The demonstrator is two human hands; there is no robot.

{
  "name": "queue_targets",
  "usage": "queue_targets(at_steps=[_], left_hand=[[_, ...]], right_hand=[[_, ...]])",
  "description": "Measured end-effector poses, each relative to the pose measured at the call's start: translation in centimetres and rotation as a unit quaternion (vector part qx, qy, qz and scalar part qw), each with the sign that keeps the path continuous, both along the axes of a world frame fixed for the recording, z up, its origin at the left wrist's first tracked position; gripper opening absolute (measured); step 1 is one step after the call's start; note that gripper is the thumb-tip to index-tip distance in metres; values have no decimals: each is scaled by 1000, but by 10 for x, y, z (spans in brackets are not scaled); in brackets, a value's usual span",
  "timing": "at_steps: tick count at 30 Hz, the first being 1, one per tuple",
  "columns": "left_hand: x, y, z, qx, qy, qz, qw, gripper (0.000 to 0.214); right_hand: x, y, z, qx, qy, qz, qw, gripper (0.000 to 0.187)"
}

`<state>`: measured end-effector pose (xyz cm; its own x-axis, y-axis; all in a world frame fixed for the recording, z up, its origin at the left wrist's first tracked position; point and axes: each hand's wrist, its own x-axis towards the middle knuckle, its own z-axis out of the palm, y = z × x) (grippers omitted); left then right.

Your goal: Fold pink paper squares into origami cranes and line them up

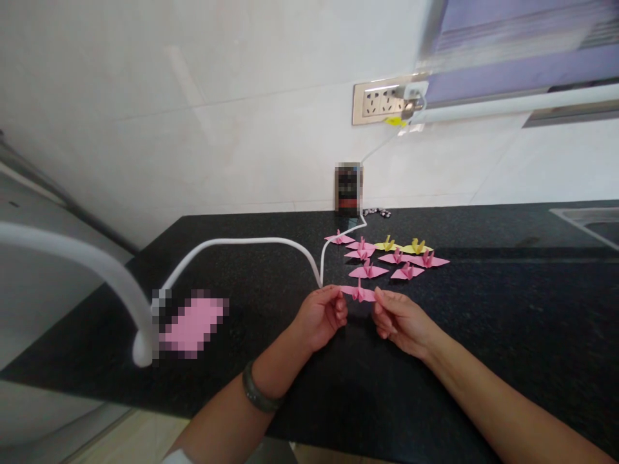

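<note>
Pinches a pink paper crane [358,293] by its wingtips, left hand [322,316] on one tip, right hand [399,319] on the other, fingers closed tight on paper, probably to keep the wings stretched flat. Holds it low over the black countertop [507,309], long axis left-right, centre peaks upward, near a cluster of folded cranes [368,270].

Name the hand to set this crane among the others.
Probably right: left hand and right hand each pinch the crane, but the other cranes lie nearer the right; the cable crowds the left.
</note>
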<state>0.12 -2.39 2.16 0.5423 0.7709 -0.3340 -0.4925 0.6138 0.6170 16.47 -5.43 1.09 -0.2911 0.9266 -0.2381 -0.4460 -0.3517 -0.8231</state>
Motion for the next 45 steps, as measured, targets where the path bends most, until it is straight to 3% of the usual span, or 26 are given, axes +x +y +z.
queue_targets(at_steps=[4, 8, 10, 12, 14, 16, 21, 23, 25, 27, 31, 36, 40, 45], left_hand=[[-6, 11, 0, -28, 1, 1, 1000, 18], [-13, 19, 0, -41, 34, -68, 996, 19], [-14, 19, 0, -41, 43, -115, 992, 20], [-12, 16, -1, -35, 58, -151, 986, 19], [-9, 12, -1, -29, 66, -161, 984, 20], [-7, 7, 0, -22, 74, -164, 984, 21], [-15, -5, 8, 13, 90, -152, 984, 28], [-30, -14, 11, 71, 125, -113, 983, 39], [-51, -29, 13, 100, 136, -30, 985, 39], [-78, -51, 13, 103, 126, 63, 985, 34], [-140, -102, 7, 30, 123, 206, 970, 25], [-205, -148, -8, -52, 113, 387, 913, 11], [-226, -159, -15, -44, 98, 411, 905, 7], [-212, -160, -9, 1, 148, 395, 907, 16]], right_hand=[[7, 3, 0, 64, -110, -51, 991, 50], [16, 5, 12, 143, -213, -144, 956, 33], [16, 3, 21, 202, -271, -122, 933, 27], [12, -3, 30, 262, -308, -66, 912, 37], [7, -9, 36, 310, -345, -18, 886, 39], [4, -16, 39, 339, -392, 9, 855, 24], [2, -17, 39, 366, -460, 20, 808, 16], [1, -4, 41, 359, -503, -20, 786, 20], [-1, 18, 44, 319, -594, -69, 735, 26], [-6, 45, 46, 298, -628, -106, 711, 28], [-26, 94, 44, 250, -686, -151, 666, 32], [-52, 123, 32, 201, -737, -167, 624, 36], [-63, 130, 25, 187, -760, -166, 599, 38], [-65, 128, 24, 177, -774, -150, 589, 41]])
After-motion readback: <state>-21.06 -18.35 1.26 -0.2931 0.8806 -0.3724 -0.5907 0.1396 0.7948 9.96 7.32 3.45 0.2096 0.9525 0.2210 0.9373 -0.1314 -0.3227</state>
